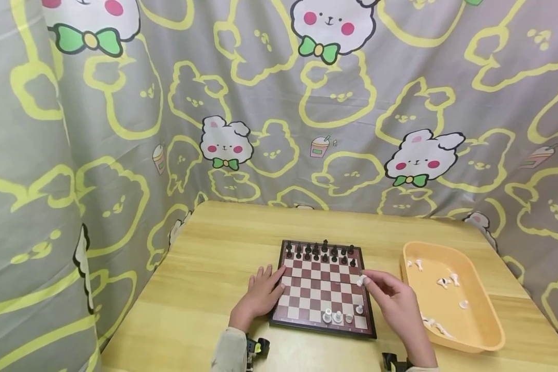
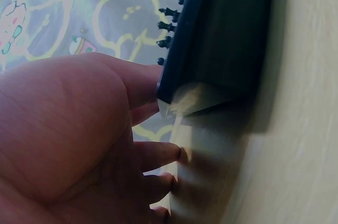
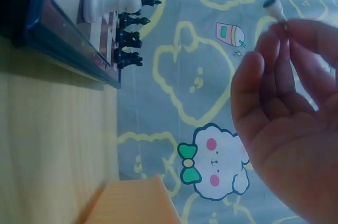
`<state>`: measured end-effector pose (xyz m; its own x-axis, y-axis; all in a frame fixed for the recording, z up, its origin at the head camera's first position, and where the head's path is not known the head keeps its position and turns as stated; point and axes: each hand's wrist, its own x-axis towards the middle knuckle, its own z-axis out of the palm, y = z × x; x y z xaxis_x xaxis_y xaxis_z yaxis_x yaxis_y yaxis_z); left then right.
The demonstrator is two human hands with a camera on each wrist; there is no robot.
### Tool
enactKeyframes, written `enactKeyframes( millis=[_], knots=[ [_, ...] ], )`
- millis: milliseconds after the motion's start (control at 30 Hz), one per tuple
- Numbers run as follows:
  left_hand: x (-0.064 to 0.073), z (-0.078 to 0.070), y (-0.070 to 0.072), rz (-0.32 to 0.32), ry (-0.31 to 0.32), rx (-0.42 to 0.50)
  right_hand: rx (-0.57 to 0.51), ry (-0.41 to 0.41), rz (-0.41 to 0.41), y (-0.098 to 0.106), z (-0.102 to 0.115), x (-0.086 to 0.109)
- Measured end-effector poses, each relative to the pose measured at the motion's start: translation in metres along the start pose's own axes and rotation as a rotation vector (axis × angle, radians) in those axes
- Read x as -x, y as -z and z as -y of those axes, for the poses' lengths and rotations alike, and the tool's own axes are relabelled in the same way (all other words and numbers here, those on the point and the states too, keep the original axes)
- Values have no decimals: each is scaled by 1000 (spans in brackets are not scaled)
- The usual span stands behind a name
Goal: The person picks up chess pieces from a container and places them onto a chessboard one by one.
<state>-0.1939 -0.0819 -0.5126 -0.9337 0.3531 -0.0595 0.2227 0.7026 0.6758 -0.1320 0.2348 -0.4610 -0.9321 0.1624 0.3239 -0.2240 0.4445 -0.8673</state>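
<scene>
A checkered chessboard (image 1: 302,299) with a dark rim lies on the table. My left hand (image 1: 262,292) rests at its left edge, fingers spread and fairly straight; in the left wrist view, fingertips (image 2: 177,152) lie below the dark board side (image 2: 227,34). Thumb and fingers of my right hand (image 1: 395,305) pinch a small white chess piece (image 1: 361,280) over the board's right edge. That piece (image 3: 273,8) shows its dark base in the right wrist view. Black pieces (image 1: 325,250) fill two rows at the far side. Several white pieces (image 1: 338,316) stand in the near right corner.
An orange tray (image 1: 481,310) with several white pieces (image 1: 443,282) lying in it is on the right of the board. A wooden table (image 1: 181,289) carries both. Patterned curtains (image 1: 269,144) hang behind the table and along its left side.
</scene>
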Motion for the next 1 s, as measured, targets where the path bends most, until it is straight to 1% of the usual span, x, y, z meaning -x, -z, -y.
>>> enactKeyframes(
  millis=[67,133,233,433,633,767,867,1000],
  knots=[
    [-3,-1,2,-2,-5,-8,33,24,29,-1,-1,-2],
    [-6,-1,2,0,-2,-16,57,31,44,-1,-2,-4],
    [-9,-2,1,-2,-8,-23,94,33,50,1,-3,-5],
    [-5,-3,1,-1,0,-18,107,-13,73,1,-7,-3],
    [-2,-3,-1,3,-12,-9,106,11,67,0,-10,-1],
    [-2,-4,-1,7,-8,-3,88,52,68,-4,-8,1],
    [-1,-4,-1,5,-4,-1,81,116,77,-12,-4,4],
    [-2,-2,1,-7,0,-8,69,164,149,-30,1,7]
  ],
)
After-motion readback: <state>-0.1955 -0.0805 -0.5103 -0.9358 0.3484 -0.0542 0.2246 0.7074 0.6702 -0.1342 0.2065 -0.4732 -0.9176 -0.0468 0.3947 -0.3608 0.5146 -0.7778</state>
